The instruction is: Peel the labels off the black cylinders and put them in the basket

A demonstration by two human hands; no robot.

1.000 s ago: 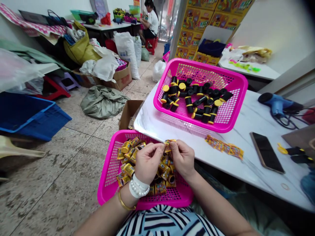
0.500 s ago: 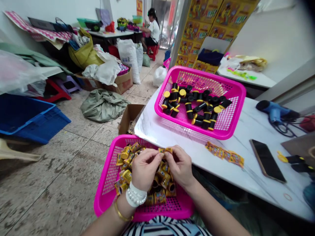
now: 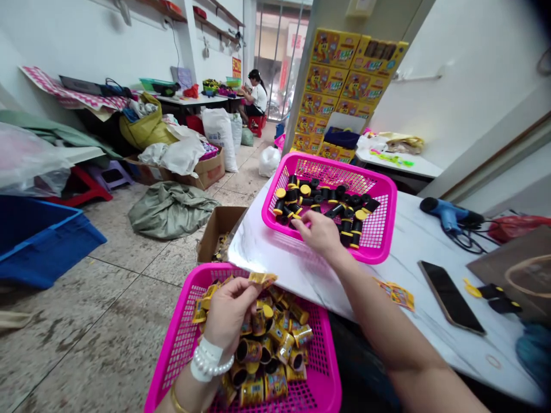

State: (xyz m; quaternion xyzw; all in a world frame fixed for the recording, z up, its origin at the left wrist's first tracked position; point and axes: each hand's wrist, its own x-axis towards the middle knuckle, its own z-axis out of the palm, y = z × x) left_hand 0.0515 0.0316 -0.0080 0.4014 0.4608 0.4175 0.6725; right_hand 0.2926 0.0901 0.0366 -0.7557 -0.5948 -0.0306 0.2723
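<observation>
Head view: at seven o'clock, the left hand [image 3: 229,312] pinches a yellow wrapper [image 3: 263,279] between narrowed fingers, above the lower basket [image 3: 334,367]. Just four o'clock of centre, the right hand [image 3: 321,232] reaches into the upper basket [image 3: 392,201] of black cylinders [image 3: 356,225]; its grip cannot be determined. Step in hand, as judged: selecting a cylinder. The next move calls for a secure pinch on one.
</observation>
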